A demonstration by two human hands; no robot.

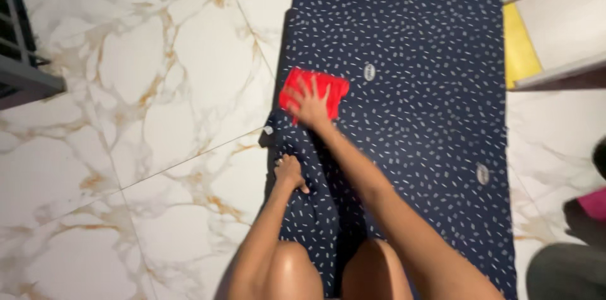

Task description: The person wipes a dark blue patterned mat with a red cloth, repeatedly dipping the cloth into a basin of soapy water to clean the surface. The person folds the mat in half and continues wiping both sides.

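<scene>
Right hand point(310, 107) sits flat, fingers spread wide, on a red cloth point(315, 93) near the mattress's point(416, 111) left edge, around 12 o'clock from the knees; left hand point(290, 172) at 7 o'clock from it, grip pinched on the navy speckled cover, marble floor point(126, 117) alongside

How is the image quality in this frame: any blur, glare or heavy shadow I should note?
Head view: warm, fairly even light; the marble floor shows soft sheen, no harsh glare. The right hand on the red cloth is slightly motion-blurred, and the left hand gripping the dark patterned mat is soft too. The lower right corner falls into shadow; things there are unclear.
</scene>
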